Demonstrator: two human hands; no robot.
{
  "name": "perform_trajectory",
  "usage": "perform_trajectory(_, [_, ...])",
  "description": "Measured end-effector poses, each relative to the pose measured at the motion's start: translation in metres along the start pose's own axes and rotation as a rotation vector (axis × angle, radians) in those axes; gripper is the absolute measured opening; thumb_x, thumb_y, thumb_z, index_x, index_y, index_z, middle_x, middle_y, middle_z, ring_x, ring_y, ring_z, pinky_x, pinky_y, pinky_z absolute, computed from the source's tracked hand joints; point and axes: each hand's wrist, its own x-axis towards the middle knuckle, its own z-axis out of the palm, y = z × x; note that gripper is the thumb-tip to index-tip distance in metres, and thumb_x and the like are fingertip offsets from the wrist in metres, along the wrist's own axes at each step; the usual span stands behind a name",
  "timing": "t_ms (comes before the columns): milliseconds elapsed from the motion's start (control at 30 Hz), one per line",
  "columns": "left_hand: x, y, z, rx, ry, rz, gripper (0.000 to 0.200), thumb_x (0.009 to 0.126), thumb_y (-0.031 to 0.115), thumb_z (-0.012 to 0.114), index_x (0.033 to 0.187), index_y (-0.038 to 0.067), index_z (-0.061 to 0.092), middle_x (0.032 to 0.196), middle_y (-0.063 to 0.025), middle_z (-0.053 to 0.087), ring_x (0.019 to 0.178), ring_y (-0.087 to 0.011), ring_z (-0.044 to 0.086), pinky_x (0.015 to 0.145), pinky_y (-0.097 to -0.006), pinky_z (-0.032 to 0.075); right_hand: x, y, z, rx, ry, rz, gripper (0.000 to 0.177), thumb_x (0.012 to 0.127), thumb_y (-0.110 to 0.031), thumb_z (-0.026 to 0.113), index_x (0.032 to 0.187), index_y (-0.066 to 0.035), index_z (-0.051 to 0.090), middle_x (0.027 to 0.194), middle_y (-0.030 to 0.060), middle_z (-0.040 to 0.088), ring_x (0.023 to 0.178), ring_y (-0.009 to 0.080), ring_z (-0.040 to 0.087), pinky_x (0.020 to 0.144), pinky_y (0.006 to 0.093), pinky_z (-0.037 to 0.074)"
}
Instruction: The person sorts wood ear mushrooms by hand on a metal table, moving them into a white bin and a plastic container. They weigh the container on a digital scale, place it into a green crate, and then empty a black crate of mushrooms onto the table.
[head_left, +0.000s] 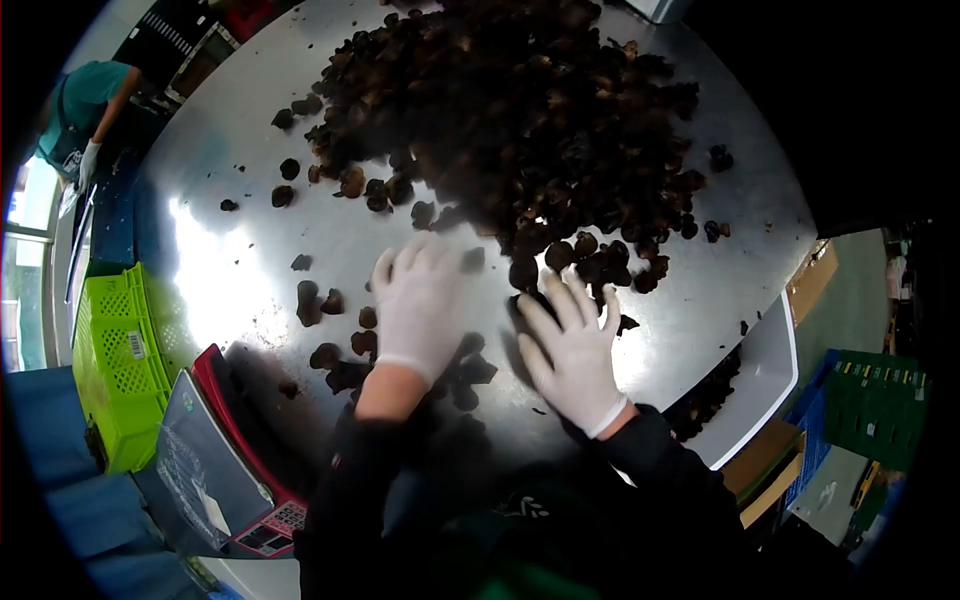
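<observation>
Both my left hand [425, 310] and right hand [582, 365] have fingers open; dark pieces [575, 150] seem light, possibly brittle: pinch rims gently.

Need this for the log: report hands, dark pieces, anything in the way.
Left hand open, blurred, over metal table. Right hand open, near pile. Dark pieces mostly piled, strays scattered. Nothing seen between hands and pile.

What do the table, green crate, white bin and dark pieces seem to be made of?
Table: metal, probably stainless steel, satin; it throws smeared reflections.
Crate: moulded plastic, lime green with regular perforations.
Bin: probably smooth plastic, from its even white, thin wall.
Pieces: organic-looking, perhaps fungus, given their curled shapes and brown-black mottling; wet or dry, unclear.
</observation>
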Motion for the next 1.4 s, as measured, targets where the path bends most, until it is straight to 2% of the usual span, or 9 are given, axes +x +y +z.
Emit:
perform_trajectory(200, [0.018, -0.006, 0.032, -0.032, 0.143, 0.003, 0.01, 0.083, 0.014, 0.063, 0.091, 0.013, 0.069, 0.099, -0.0068, 0.065, 0.105, -0.0273, 0.057, 0.103, -0.0449, 0.029, -0.021, -0.01, 0.011, 0.179, -0.16, -0.142, 0.037, 0.084, -0.03, 0.063, 0.116, -0.012, 0.062, 0.131, 0.0103, 0.054, 0.131, 0.0299, 0.043, 0.11, 0.0602, 0.019])
perform_trajectory(300, [0.003, -0.027, 0.007, 0.192, -0.187, -0.174, 0.013, 0.081, 0.018, 0.061, 0.091, 0.013, 0.067, 0.1, -0.0064, 0.062, 0.108, -0.0262, 0.053, 0.106, -0.0505, 0.026, -0.022, -0.01, 0.003, 0.293, -0.052, -0.266, 0.031, 0.084, -0.029, 0.062, 0.11, -0.012, 0.065, 0.127, 0.009, 0.057, 0.131, 0.0293, 0.045, 0.111, 0.0592, 0.019])
perform_trajectory(467, [0.057, -0.011, -0.018, -0.085, 0.096, -0.03, 0.035, 0.084, 0.024, 0.067, 0.116, 0.01, 0.066, 0.118, -0.0113, 0.063, 0.114, -0.0305, 0.056, 0.104, -0.0448, 0.035, 0.073, 0.05, -0.021, 0.026, 0.189, 0.021, 0.046, 0.086, -0.028, 0.059, 0.129, -0.011, 0.057, 0.144, 0.0169, 0.045, 0.137, 0.0376, 0.036, 0.111, 0.0581, 0.021])
perform_trajectory(633, [0.133, 0.022, 0.027, -0.039, 0.063, 0.362, 0.066, 0.085, 0.032, 0.068, 0.144, 0.014, 0.043, 0.147, -0.0154, 0.042, 0.139, -0.035, 0.035, 0.11, -0.0491, 0.031, 0.157, 0.108, -0.002, -0.295, 0.295, 0.155, 0.059, 0.09, -0.043, 0.059, 0.141, -0.014, 0.048, 0.151, 0.0189, 0.036, 0.141, 0.0434, 0.028, 0.108, 0.0651, 0.023])
perform_trajectory(900, [0.071, -0.074, -0.024, 0.133, -0.208, 0.237, 0.045, 0.091, 0.017, 0.059, 0.135, 0.019, 0.054, 0.133, -0.0142, 0.056, 0.13, -0.0306, 0.047, 0.106, -0.0476, 0.034, 0.129, 0.031, 0.011, -0.031, -0.021, -0.303, 0.048, 0.092, -0.039, 0.056, 0.132, -0.012, 0.055, 0.143, 0.0162, 0.046, 0.136, 0.0336, 0.039, 0.112, 0.0638, 0.015])
perform_trajectory(1067, [0.128, -0.124, -0.064, 0.053, -0.037, 0.216, 0.042, 0.085, 0.009, 0.06, 0.127, 0.013, 0.06, 0.128, -0.0182, 0.056, 0.116, -0.038, 0.053, 0.099, -0.0441, 0.045, 0.221, 0.031, -0.006, 0.012, 0.163, -0.361, 0.038, 0.09, -0.029, 0.062, 0.123, -0.01, 0.061, 0.136, 0.0148, 0.052, 0.129, 0.0292, 0.047, 0.11, 0.0556, 0.024])
perform_trajectory(1200, [0.226, -0.175, -0.052, -0.018, 0.042, 0.01, 0.047, 0.094, 0.031, 0.058, 0.137, 0.012, 0.053, 0.14, -0.0234, 0.049, 0.128, -0.0407, 0.047, 0.108, -0.0419, 0.039, 0.336, 0.077, 0.005, -0.176, 0.162, -0.184, 0.041, 0.09, -0.043, 0.053, 0.122, -0.018, 0.059, 0.13, 0.0106, 0.053, 0.124, 0.0318, 0.049, 0.104, 0.0587, 0.03])
perform_trajectory(1300, [0.277, -0.183, -0.03, -0.046, -0.009, -0.145, 0.057, 0.096, 0.05, 0.049, 0.143, 0.017, 0.049, 0.146, -0.0239, 0.043, 0.135, -0.0407, 0.039, 0.113, -0.0438, 0.032, 0.398, 0.09, 0.003, -0.318, -0.034, 0.065, 0.057, 0.094, -0.056, 0.043, 0.141, -0.025, 0.05, 0.145, 0.0099, 0.045, 0.135, 0.0305, 0.041, 0.108, 0.0584, 0.027])
perform_trajectory(1400, [0.293, -0.181, 0.012, -0.122, -0.112, -0.254, 0.061, 0.095, 0.057, 0.046, 0.145, 0.021, 0.047, 0.151, -0.0219, 0.037, 0.139, -0.0434, 0.03, 0.115, -0.0482, 0.028, 0.417, 0.088, 0.026, -0.333, -0.115, 0.138, 0.062, 0.091, -0.067, 0.042, 0.141, -0.031, 0.051, 0.151, 0.0075, 0.039, 0.139, 0.0317, 0.036, 0.109, 0.0577, 0.028])
